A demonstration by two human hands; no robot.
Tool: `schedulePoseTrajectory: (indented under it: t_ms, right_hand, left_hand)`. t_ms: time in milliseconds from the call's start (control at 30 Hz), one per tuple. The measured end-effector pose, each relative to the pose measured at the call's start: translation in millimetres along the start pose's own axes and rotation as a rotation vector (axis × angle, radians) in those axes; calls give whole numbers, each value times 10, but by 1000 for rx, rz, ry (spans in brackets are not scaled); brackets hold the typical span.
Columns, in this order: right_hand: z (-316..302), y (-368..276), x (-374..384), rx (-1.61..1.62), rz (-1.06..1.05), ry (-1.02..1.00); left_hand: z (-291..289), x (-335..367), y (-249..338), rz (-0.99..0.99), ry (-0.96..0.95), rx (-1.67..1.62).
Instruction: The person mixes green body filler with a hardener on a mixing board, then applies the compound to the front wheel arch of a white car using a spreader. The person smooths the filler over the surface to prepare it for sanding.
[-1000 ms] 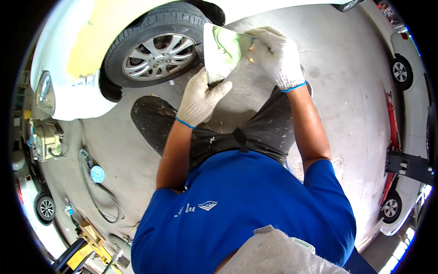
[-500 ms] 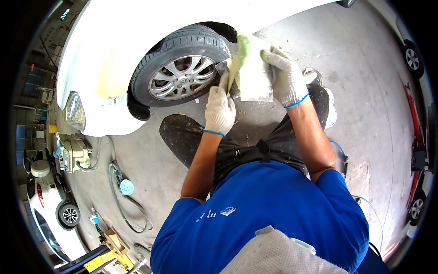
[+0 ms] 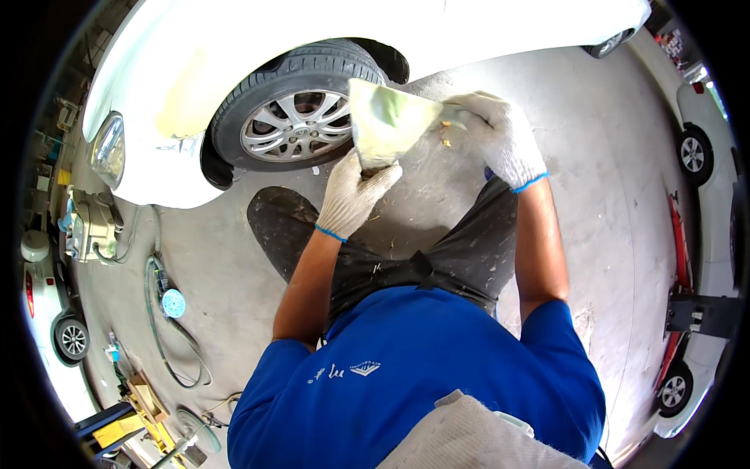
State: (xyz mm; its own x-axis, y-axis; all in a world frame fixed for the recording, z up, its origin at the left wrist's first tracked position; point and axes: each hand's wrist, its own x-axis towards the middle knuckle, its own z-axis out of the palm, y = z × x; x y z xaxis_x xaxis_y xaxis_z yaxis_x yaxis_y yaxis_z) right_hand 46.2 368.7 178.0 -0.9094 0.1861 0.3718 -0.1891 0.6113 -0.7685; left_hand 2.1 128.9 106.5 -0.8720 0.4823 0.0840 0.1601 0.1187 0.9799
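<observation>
Both my hands wear white knit gloves with blue cuffs. My left hand (image 3: 355,191) is closed on the lower end of a putty spreader (image 3: 383,129). Its broad face is coated with pale yellow putty and a greenish streak, and it stands up in front of the wheel. My right hand (image 3: 496,137) is closed, thumb and fingers together, just right of it. A thin greyish spreader (image 3: 462,119), seen nearly edge-on with dabs of yellow, shows at those fingers; most of it is hidden. Ahead is a white car (image 3: 297,19) with a yellowish filler patch (image 3: 183,102) on its front corner.
The car's front wheel (image 3: 293,129) is close beyond my left hand. On the floor to the left lie a round sander (image 3: 173,303) with its hose and a beige machine (image 3: 94,225). A red lift arm (image 3: 678,242) and parked cars (image 3: 715,258) are at the right.
My left spreader has turned from edge-on to show its coated face. The right spreader has turned from broad face to nearly edge-on, and my hands have moved apart. The view has shifted.
</observation>
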Motion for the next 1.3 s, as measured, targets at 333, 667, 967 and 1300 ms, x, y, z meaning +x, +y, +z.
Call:
schedulePoseTrajectory:
  t_ms: [333, 667, 967, 1300]
  right_hand:
    - [709, 25, -196, 1282, 629, 59]
    - [838, 318, 402, 558, 211, 268]
    - [1302, 265, 2152, -286, -709, 490]
    - [1836, 772, 1901, -247, -587, 405]
  left_hand:
    - [261, 99, -318, 302, 365, 624]
    - [-404, -613, -594, -184, 223, 254]
    - [-1189, -1099, -785, -405, 532, 44]
    - [-1241, -809, -722, -535, 647, -109]
